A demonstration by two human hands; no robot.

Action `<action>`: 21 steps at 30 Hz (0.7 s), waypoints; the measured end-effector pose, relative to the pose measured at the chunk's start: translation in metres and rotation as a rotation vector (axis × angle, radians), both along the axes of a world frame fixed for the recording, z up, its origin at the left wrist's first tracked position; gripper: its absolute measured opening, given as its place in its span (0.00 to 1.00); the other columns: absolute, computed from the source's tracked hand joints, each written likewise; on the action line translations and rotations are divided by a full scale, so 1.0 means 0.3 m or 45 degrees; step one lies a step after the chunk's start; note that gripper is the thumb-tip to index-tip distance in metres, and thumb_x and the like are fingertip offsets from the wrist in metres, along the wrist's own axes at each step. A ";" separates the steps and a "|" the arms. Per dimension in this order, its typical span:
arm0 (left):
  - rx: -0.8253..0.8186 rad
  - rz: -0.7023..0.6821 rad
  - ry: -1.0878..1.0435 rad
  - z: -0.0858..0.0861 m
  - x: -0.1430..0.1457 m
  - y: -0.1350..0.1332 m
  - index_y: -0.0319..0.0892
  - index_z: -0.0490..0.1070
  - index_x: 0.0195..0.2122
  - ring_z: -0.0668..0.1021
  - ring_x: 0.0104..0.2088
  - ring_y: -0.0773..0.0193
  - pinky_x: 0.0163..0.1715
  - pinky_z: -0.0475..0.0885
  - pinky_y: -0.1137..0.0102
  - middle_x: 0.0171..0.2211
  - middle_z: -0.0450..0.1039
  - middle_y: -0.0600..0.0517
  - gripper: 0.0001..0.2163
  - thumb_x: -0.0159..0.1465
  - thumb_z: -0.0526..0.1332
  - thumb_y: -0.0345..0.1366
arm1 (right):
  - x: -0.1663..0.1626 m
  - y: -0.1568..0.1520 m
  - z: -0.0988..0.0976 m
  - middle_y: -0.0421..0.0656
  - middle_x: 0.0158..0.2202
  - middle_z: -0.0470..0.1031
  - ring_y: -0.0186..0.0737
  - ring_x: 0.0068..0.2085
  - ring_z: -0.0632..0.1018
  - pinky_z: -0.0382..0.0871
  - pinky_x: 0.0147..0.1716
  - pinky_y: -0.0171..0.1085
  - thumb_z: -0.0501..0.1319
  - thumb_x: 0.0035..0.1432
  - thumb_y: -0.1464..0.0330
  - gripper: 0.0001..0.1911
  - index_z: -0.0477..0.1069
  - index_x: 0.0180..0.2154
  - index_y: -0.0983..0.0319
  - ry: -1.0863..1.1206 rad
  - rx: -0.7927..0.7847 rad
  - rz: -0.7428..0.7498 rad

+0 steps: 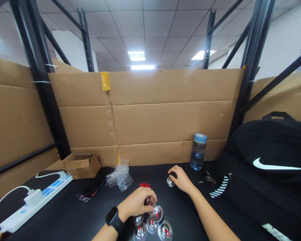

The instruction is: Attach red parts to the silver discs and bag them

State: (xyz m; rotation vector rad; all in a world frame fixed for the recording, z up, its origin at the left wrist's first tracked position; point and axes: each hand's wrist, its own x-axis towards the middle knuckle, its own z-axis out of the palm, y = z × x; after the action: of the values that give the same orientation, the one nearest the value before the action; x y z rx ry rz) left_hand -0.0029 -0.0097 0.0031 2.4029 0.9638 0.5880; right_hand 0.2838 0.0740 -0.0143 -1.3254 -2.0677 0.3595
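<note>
On the black tabletop (90, 217), 1 cymbal-like disc (170, 182) is pinched apart by the right hand (182, 180), while others (165, 231) are left clustered at the left hand (136, 201), its grip being unclear.

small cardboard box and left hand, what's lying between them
In the head view, crumpled clear plastic and a dark cord lie between the small cardboard box and the left hand.

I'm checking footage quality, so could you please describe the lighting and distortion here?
Head view throughout: ceiling lights blown out to white, with a soft glow; posts splaying outward toward the top, probably wide-lens stretch; bright glints on the discs near the left hand; black bag low in detail.
</note>
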 end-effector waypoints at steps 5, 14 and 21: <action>0.013 -0.011 0.008 -0.004 0.015 -0.003 0.46 0.83 0.34 0.80 0.35 0.64 0.39 0.70 0.73 0.33 0.81 0.52 0.06 0.61 0.66 0.30 | -0.059 -0.056 0.059 0.46 0.46 0.73 0.45 0.50 0.74 0.66 0.55 0.44 0.61 0.59 0.73 0.10 0.77 0.42 0.59 0.074 0.057 0.144; -0.132 0.218 -0.375 0.008 0.000 0.013 0.42 0.81 0.35 0.82 0.32 0.65 0.36 0.72 0.75 0.30 0.82 0.53 0.04 0.58 0.71 0.33 | -0.149 -0.165 0.110 0.42 0.42 0.78 0.38 0.37 0.77 0.68 0.33 0.34 0.72 0.53 0.63 0.17 0.79 0.45 0.57 0.192 -0.266 0.629; 0.014 0.330 -0.524 0.034 0.009 0.008 0.42 0.79 0.35 0.83 0.33 0.64 0.38 0.74 0.74 0.31 0.82 0.53 0.03 0.60 0.70 0.32 | -0.245 -0.222 0.088 0.38 0.32 0.76 0.35 0.33 0.75 0.64 0.34 0.33 0.73 0.51 0.64 0.11 0.79 0.38 0.60 0.121 -0.119 0.577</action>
State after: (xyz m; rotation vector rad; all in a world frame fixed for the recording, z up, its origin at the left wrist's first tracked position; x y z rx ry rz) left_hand 0.0000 -0.0073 0.0133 2.0579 1.0884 1.1308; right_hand 0.2102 0.0076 0.0120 -0.8581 -2.2801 0.7077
